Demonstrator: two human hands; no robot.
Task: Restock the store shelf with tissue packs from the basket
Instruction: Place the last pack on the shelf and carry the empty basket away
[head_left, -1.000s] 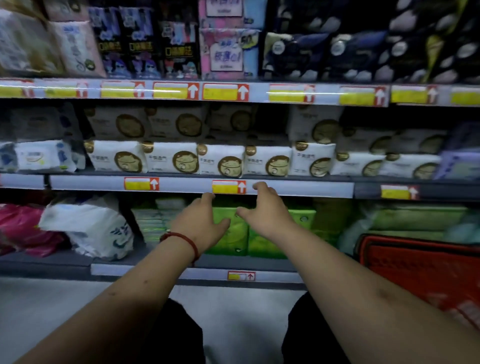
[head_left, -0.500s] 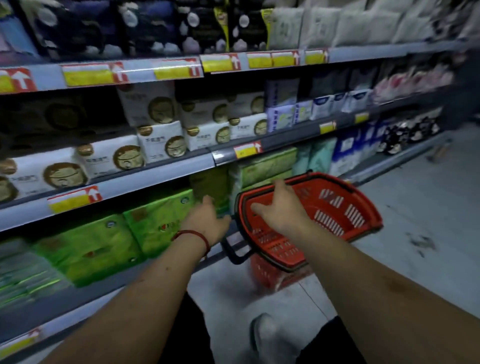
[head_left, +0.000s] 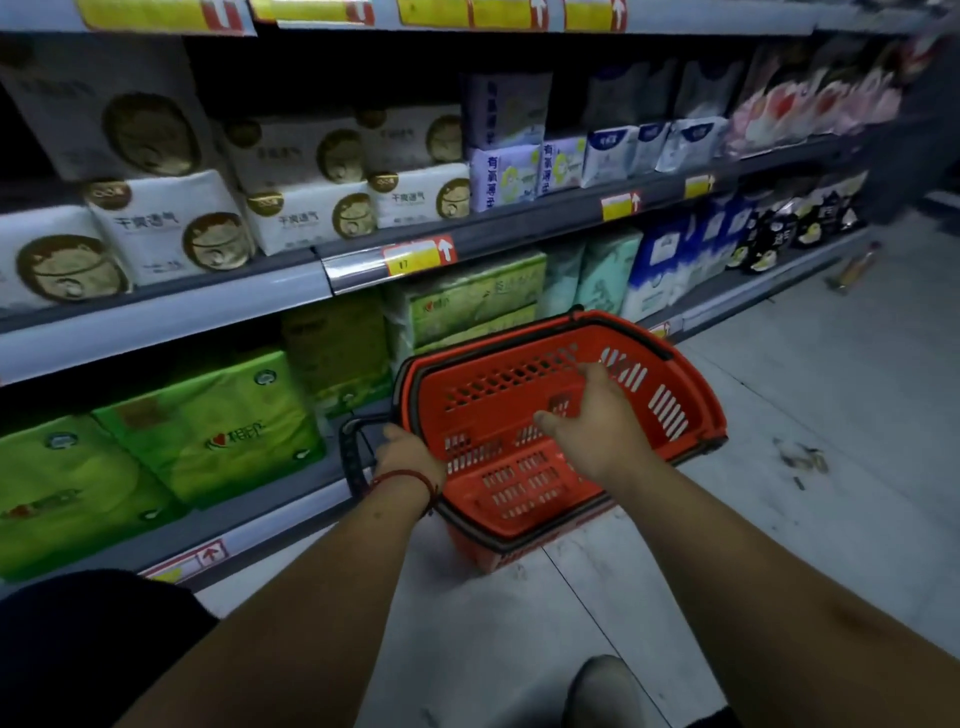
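With the left hand (head_left: 408, 453) gripping the near-left rim of the empty-looking red perforated plastic basket (head_left: 675, 410) on the floor and the right hand (head_left: 597, 423) spread open inside it, the fetch step appears exhausted; the green tissue packs (head_left: 208, 431) lie on the bottom shelf (head_left: 249, 525) at left.

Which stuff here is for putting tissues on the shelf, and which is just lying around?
For the job:
red basket
green tissue packs
bottom shelf
left hand on the basket's near rim
right hand over the empty basket

Just lying around:
white packs
blue packs
floor scraps
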